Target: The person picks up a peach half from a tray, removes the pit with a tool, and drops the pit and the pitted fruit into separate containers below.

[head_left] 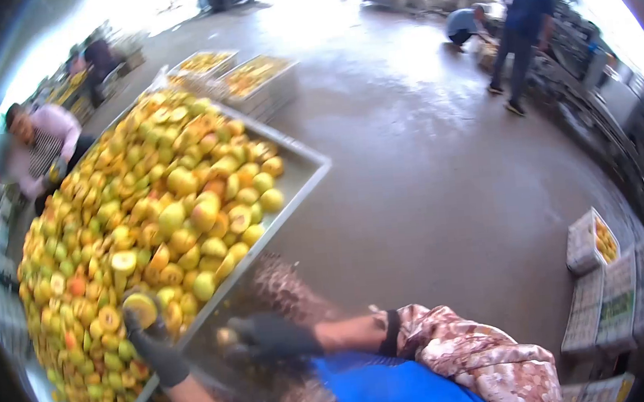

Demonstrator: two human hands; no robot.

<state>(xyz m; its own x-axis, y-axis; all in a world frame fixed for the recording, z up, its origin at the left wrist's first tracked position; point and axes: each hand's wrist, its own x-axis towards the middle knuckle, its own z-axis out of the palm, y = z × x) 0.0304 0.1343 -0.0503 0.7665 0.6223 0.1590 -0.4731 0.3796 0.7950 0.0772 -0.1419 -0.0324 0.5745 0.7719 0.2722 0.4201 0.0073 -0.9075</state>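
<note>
A large heap of halved yellow-green fruit (182, 182) fills a metal-edged tray table (306, 152) on the left. My left hand (154, 342), in a dark glove, is closed around a yellow fruit half (142, 310) at the near edge of the heap. To its right, beyond the tray's rim, my right hand (269, 337) wears a dark glove and is blurred. Its fingers are closed around something small and pale at their tips, too smeared to name. A blue apron (399, 386) lies below my hands.
A person (49, 141) sits across the heap at the left. Two crates of fruit (254, 84) stand behind the tray. White crates (598, 292) are stacked at right. Two more people, one standing (525, 22), one crouching (466, 24), are beside machinery at the upper right.
</note>
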